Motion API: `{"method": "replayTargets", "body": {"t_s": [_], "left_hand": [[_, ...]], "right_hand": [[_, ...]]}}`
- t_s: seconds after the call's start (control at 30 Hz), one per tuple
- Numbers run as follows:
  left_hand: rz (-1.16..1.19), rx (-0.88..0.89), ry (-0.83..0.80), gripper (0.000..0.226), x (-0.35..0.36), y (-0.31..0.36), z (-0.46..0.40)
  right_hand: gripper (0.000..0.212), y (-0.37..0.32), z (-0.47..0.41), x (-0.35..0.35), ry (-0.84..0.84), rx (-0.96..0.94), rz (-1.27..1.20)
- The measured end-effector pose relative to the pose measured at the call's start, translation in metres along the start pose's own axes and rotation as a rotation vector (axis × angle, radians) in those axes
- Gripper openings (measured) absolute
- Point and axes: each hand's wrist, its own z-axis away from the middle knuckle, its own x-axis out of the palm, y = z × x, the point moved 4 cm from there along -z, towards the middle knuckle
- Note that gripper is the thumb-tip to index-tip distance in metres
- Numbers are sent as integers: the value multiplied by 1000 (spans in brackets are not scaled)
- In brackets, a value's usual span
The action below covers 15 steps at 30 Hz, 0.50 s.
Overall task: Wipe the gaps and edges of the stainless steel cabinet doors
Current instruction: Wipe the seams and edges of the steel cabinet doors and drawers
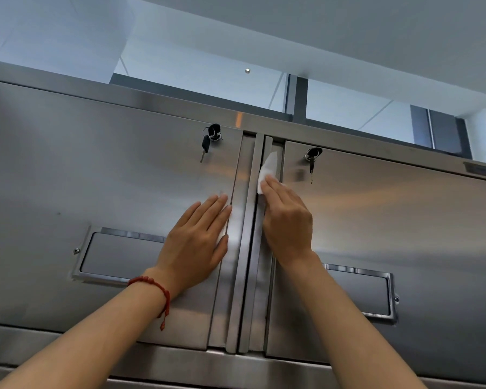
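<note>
Two stainless steel cabinet doors fill the view overhead: the left door (96,175) and the right door (390,220), meeting at a vertical central gap (251,248) flanked by raised edge strips. My left hand (197,242) lies flat with straight fingers on the left door beside its inner edge. My right hand (288,220) presses a white wipe (268,169) into the recessed channel along the right door's inner edge; the wipe's upper part sticks out above my fingertips. How my fingers hold it is hidden under the hand.
Keys hang from a lock on the left door (211,138) and from another on the right door (312,158). Each door has a recessed rectangular handle plate (118,256), the right one (362,293) partly behind my forearm. Above the cabinet is a window strip and ceiling.
</note>
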Motion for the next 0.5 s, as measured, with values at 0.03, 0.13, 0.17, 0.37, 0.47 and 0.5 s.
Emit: {"method": "replayTargets", "body": {"t_s": [0.03, 0.13, 0.17, 0.37, 0.47, 0.5], "left_hand": [[8, 7, 2, 51, -1, -2, 0], [46, 17, 18, 50, -4, -9, 0], [58, 21, 22, 50, -5, -12, 1], [74, 20, 47, 51, -8, -28, 5], [99, 6, 52, 52, -8, -29, 1], [105, -1, 50, 53, -7, -29, 0]], "right_hand": [[31, -3, 0, 1, -1, -1, 4], [31, -13, 0, 3, -8, 4, 31], [33, -15, 0, 4, -12, 8, 47], [37, -26, 4, 4, -13, 25, 133], [36, -26, 7, 4, -18, 35, 162], [36, -26, 7, 4, -21, 34, 163]]}}
